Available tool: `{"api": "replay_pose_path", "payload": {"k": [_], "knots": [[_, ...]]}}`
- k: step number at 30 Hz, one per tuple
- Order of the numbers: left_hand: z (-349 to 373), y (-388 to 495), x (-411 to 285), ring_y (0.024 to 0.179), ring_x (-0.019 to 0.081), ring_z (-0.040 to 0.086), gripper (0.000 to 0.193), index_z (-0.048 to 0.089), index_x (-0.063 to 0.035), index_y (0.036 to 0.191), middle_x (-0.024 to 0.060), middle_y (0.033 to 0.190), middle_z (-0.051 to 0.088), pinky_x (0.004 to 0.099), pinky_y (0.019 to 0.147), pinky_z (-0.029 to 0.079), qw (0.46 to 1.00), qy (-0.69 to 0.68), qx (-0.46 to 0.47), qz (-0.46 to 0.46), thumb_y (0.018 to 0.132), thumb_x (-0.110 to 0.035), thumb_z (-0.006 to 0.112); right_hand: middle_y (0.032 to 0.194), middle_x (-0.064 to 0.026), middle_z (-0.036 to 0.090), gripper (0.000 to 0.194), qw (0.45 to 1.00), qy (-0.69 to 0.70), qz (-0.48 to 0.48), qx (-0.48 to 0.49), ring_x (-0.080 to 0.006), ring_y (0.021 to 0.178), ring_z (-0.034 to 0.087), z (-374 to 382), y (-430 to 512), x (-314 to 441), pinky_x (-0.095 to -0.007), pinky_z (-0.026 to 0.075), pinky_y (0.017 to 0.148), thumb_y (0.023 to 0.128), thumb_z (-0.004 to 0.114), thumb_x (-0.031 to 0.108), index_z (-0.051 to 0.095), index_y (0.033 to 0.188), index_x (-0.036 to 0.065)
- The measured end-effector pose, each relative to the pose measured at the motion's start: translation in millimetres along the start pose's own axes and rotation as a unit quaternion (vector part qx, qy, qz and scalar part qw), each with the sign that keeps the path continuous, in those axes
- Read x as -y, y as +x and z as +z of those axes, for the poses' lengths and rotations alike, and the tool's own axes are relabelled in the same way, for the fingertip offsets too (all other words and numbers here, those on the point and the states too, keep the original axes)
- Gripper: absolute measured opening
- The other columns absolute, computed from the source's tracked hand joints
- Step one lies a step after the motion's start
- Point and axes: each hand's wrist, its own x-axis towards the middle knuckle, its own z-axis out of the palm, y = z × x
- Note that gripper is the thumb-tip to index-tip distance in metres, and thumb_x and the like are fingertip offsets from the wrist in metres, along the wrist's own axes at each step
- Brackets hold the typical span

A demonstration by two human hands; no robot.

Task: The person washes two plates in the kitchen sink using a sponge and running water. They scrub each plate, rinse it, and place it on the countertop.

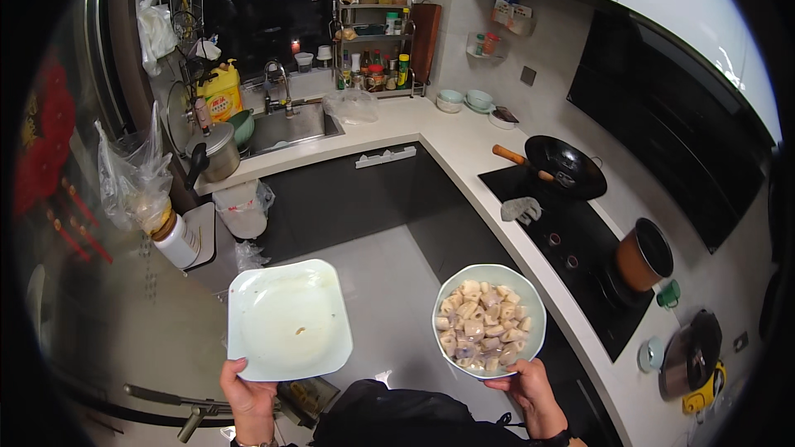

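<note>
My left hand [247, 394] grips the lower left corner of a pale square plate [286, 310], thumb on its rim. A small brown scrap and a few specks lie on the plate. In my right hand [528, 388] is a pale, many-sided bowl [535, 323], held by its lower right rim. Chunks of what looks like lotus root [481, 326] fill the bowl, with some liquid among them. Both dishes are over the floor, apart from each other; my fingers beneath them are hidden.
To the right, a black wok [559, 164] and an orange-brown pot [643, 254] stand on the black cooktop [571, 230]. A steel sink [301, 127] is set in the far counter, beside a pressure cooker [217, 149]. A door handle [186, 406] is at lower left.
</note>
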Motion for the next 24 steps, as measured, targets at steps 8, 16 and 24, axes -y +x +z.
{"api": "replay_pose_path", "payload": {"k": [8,16,24], "knots": [[10.2,126.8,2.3,0.108,0.0302,0.053,0.055,0.045,-0.0004,0.120,0.0126,0.118,0.054,0.0480,0.089,0.045,0.997,-0.043,-0.024,0.051,0.068,-0.017,0.050,0.099,-0.0325,0.056,0.045,0.996,0.018,0.068,0.057,-0.0416,0.080,0.063,70.2,142.4,22.1,-0.0422,0.058,0.067,0.078,0.046,0.003,0.037,0.112,-0.024],[92.6,302.2,0.5,0.108,0.0287,0.053,0.055,0.045,0.0006,0.120,0.0133,0.117,0.054,0.0439,0.090,0.045,0.999,-0.002,0.039,0.011,0.069,-0.016,0.050,0.100,-0.0351,0.054,0.048,0.998,0.053,0.024,0.025,-0.0443,0.082,0.062,149.0,282.5,66.4,-0.0439,0.057,0.069,0.077,0.043,0.004,0.033,0.113,-0.026],[154.6,425.2,62.9,0.108,0.0283,0.053,0.051,0.048,0.0014,0.118,0.0129,0.116,0.056,0.0425,0.095,0.041,0.997,-0.006,0.059,-0.048,0.069,-0.016,0.050,0.094,-0.0368,0.055,0.050,0.990,0.139,0.008,-0.017,-0.0445,0.080,0.062,147.4,472.1,115.4,-0.0433,0.057,0.064,0.075,0.041,0.004,0.031,0.114,-0.025]]}}
